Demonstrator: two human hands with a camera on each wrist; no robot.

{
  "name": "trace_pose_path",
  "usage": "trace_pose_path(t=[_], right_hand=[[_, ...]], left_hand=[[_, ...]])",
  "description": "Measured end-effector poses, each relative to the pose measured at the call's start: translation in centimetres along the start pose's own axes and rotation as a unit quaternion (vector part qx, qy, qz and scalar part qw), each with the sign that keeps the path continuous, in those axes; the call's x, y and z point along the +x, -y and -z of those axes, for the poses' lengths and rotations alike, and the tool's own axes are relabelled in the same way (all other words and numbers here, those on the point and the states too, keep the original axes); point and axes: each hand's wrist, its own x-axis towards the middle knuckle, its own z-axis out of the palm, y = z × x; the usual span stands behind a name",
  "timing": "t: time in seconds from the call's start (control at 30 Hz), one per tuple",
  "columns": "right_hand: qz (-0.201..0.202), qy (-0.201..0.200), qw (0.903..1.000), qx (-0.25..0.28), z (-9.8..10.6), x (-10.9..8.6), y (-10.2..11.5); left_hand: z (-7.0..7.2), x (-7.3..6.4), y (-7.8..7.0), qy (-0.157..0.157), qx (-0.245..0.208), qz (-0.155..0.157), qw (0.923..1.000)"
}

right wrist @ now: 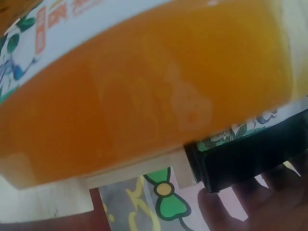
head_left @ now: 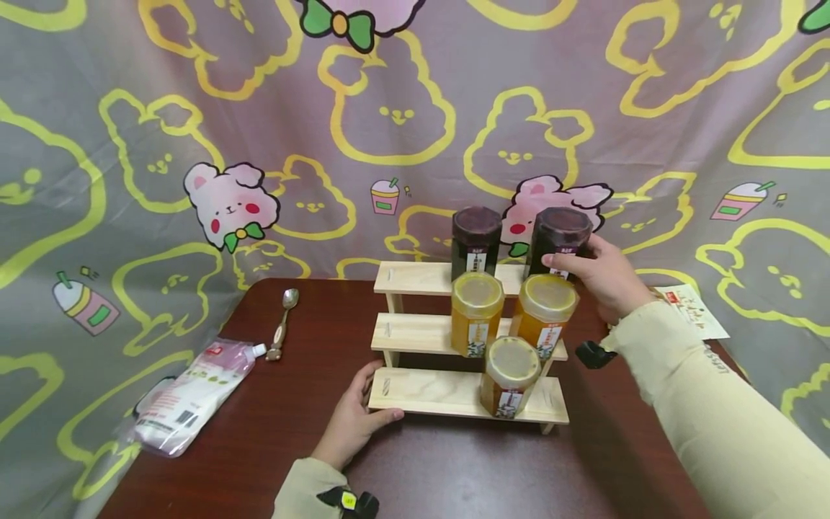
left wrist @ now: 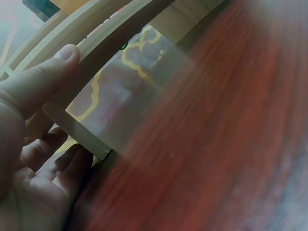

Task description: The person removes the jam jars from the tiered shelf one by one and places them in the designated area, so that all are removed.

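Observation:
A three-tier wooden display stand (head_left: 421,389) stands on the table with jars on its steps. My right hand (head_left: 612,277) grips a dark jar (head_left: 559,229) at the right of the top step, thumb across its front and fingers behind. Another dark jar (head_left: 476,227) is to its left. Two amber jars, one at left (head_left: 476,303) and one at right (head_left: 545,306), are on the middle step; one more honey-coloured jar (head_left: 510,371) sits on the bottom step. My left hand (head_left: 355,422) holds the bottom step's left end, thumb (left wrist: 62,55) along the front edge. In the right wrist view an amber jar (right wrist: 144,96) hides much of the dark one.
On the table's left lie a spouted pouch (head_left: 194,396) and a spoon (head_left: 282,324) with a decorated handle. A printed paper packet (head_left: 694,310) lies at right, partly behind my sleeve. A patterned curtain (head_left: 402,130) hangs behind the table (head_left: 467,468).

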Motion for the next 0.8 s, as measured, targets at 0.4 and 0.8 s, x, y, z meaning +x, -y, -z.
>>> trace_pose_path(t=[0.4, 0.8], right_hand=[[0.02, 0.026, 0.9929, 0.114, 1.2, -1.0, -0.5], [0.026, 0.002, 0.9959, 0.086, 2.9, -2.2, -1.4]], left_hand=[[0.0, -0.2, -0.3, -0.007, 0.016, 0.002, 0.9998], [-0.1, -0.3, -0.3, -0.011, 0.006, 0.011, 0.9999]])
